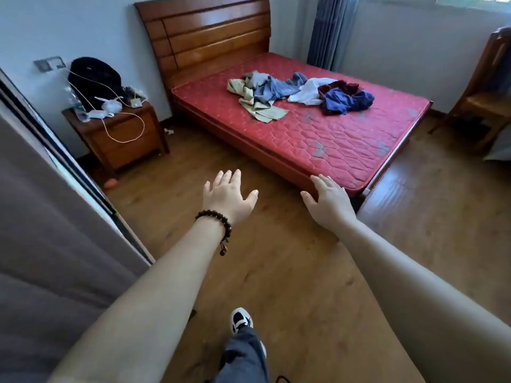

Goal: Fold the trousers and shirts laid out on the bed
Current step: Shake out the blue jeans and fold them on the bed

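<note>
Clothes (298,92) heaped unfolded on far half of bed (345,150). Left hand (226,196), right hand (329,200) spread, empty, near corner.

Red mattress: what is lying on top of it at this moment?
On the red mattress lies a crumpled pile of clothes: olive, grey-blue, white, maroon and dark blue pieces, overlapping. Whatever lies beneath them is hidden.

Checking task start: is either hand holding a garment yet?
No: the left hand and right hand are open in the air, apart from the clothes pile on the bed.
</note>
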Action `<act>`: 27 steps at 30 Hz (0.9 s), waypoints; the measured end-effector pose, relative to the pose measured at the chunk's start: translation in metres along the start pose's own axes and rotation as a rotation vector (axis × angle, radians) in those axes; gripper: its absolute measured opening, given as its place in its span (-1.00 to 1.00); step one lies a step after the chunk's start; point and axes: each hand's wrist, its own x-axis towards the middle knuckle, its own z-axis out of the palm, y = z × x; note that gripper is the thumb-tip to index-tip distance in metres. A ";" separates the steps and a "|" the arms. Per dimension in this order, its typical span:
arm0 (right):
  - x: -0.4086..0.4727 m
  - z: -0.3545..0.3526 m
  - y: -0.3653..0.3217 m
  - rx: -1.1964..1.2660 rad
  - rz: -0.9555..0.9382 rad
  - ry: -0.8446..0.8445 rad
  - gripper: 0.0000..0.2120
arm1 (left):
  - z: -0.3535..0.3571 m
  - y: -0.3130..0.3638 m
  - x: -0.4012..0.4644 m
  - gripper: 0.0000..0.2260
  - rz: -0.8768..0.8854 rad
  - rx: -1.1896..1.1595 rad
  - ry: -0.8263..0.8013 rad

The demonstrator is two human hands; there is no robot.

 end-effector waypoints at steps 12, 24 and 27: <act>0.229 0.035 -0.070 0.071 0.023 -0.038 -0.46 | -0.024 -0.059 0.221 -0.36 -0.053 -0.028 0.000; 0.395 0.079 -0.102 0.060 -0.042 -0.054 -0.50 | 0.000 -0.103 0.369 -0.36 -0.110 -0.005 -0.089; 0.449 0.092 -0.099 0.078 -0.043 -0.043 -0.52 | 0.007 -0.111 0.424 -0.36 -0.109 0.012 -0.093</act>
